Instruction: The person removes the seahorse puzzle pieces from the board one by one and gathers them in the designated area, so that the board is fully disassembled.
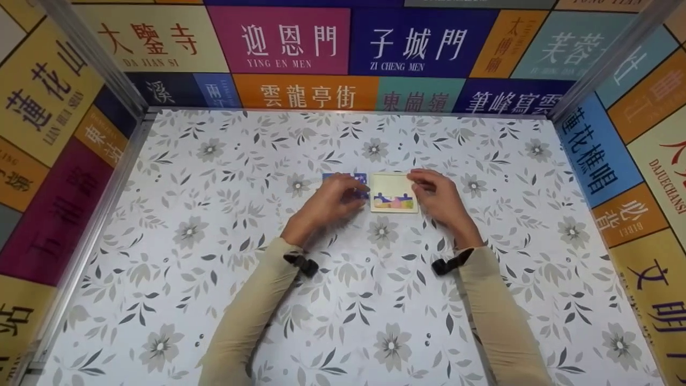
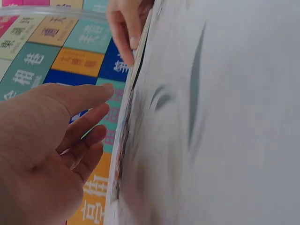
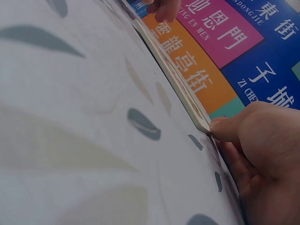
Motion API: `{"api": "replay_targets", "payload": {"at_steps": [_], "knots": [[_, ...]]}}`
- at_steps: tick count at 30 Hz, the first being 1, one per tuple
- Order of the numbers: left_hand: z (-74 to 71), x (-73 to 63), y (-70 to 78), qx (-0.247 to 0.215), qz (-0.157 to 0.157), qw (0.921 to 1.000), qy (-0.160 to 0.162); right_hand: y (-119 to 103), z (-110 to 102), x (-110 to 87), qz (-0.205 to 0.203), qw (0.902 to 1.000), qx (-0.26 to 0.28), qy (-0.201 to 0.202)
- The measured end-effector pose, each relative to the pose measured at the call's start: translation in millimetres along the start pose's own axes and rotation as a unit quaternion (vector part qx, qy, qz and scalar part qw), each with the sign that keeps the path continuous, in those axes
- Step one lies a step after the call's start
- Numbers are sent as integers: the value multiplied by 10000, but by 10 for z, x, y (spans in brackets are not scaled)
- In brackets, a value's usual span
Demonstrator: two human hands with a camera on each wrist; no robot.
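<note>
A small cream jigsaw puzzle tray (image 1: 394,186) lies flat on the table, colourful pieces with knobbed tops filling its lower part; its upper part shows bare cream. Along its right side is my right hand (image 1: 442,195), fingertips at the upper right corner. In the right wrist view, the thumb (image 3: 225,129) of that hand presses the end of the tray's rim. My left hand (image 1: 335,201) hovers over a blue, star-patterned flat item (image 1: 360,178) left of the tray, partly hiding it. In the left wrist view, its fingers (image 2: 89,136) are loosely bent and hold nothing.
A white tabletop (image 1: 348,311) with a grey leaf and flower print lies under everything. Low panels with coloured blocks of Chinese lettering (image 1: 289,43) stand along the back and both sides. Each wrist wears a black strap (image 1: 302,264).
</note>
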State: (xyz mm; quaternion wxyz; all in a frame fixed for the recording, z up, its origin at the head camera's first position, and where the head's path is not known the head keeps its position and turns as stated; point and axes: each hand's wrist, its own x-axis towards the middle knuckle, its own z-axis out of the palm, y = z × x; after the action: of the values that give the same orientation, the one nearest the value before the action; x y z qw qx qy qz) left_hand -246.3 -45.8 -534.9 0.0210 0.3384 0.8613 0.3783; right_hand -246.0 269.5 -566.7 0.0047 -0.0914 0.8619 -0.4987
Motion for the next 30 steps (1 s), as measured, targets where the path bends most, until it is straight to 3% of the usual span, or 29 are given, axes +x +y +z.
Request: {"api": "replay_targets", "payload": {"at_steps": [9, 18, 30], "knots": [[309, 251, 176, -393, 305, 9985, -226, -3, 6, 2, -114, 9999, 22, 122], [547, 468, 311, -579, 322, 9973, -316, 27, 1, 10, -267, 9996, 7, 92], [658, 491, 328, -425, 198, 9987, -223, -17, 17, 3, -171, 9998, -98, 84]]}}
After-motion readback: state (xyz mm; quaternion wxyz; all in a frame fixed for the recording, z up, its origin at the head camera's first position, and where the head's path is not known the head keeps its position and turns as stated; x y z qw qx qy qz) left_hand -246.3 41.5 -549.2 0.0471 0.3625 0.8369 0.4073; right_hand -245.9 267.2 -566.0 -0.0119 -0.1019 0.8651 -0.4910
